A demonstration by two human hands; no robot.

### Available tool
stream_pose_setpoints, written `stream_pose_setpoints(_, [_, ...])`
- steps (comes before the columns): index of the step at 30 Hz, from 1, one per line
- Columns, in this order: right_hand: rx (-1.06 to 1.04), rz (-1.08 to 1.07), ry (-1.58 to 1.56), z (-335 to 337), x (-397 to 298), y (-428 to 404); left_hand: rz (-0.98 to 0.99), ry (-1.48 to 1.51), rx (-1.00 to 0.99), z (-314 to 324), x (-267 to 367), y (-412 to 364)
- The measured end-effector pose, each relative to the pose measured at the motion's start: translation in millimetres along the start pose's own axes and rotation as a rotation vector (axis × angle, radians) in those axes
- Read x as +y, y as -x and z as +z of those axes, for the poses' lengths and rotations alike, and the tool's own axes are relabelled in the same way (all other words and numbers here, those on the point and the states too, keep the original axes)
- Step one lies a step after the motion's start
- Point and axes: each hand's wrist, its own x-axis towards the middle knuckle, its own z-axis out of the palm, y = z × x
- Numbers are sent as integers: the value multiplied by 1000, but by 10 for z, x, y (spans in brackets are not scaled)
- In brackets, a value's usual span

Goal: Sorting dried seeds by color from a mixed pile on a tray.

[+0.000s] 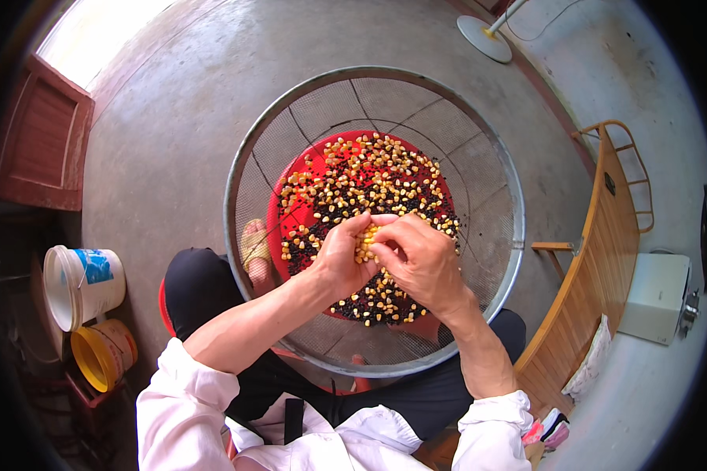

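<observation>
Before me lies a round wire-mesh sieve (488, 176) with a metal rim, over a red round basin or stool top (297, 218) seen through the mesh. Yellow corn kernels (383, 294) and small black beans or seeds (353, 206) are spread together across the mesh. My left hand (344, 256) is cupped around a small heap of corn kernels (366, 244) above the sieve. My right hand (418, 259) meets it, thumb and forefinger bent together at the heap; whether a kernel is pinched between them is hidden.
A white bucket (103, 282) and a yellow bucket (109, 356) are at the left, below a reddish wooden door (41, 135). On the right stands a slatted wooden bench or bed (589, 282) with a cushion (589, 359). A white stand base (484, 38) rests on the concrete floor (171, 135).
</observation>
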Motion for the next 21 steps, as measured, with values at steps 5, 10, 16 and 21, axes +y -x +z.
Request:
stream_pose_setpoints(5, [54,82,90,-175,76,-52,48,-33,116,212,7,75])
stream_pose_setpoints(10, [119,481,289,-691,854,173,30,-8,49,178,50,62])
stream_pose_setpoints(16, [-53,499,459,-511,1146,349,87,-18,76,296,106,109])
stream_pose_setpoints(21, [-175,555,466,-407,1078,284,129,-22,57,257,189,104])
